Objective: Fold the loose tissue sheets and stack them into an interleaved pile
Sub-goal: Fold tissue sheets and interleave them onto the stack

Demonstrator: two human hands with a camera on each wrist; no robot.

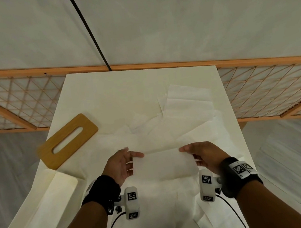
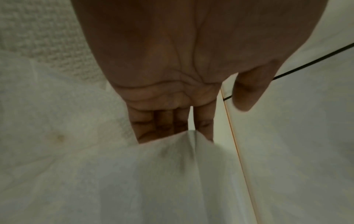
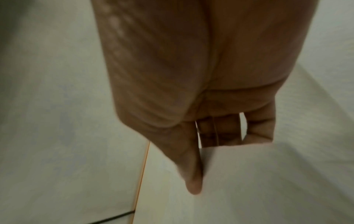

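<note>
Head view: left hand [image 1: 118,166] and right hand [image 1: 202,155] each pinch an end of the sheet [image 1: 164,164] stretched between them; it seems light, limp, tearable. Hold edges gently.

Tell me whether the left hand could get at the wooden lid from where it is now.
Probably yes, but not right away. The wooden lid lies flat on the table, left of and beyond the left hand, with nothing between them. That hand, like the right hand, holds the tissue sheet and would have to let go first.
</note>
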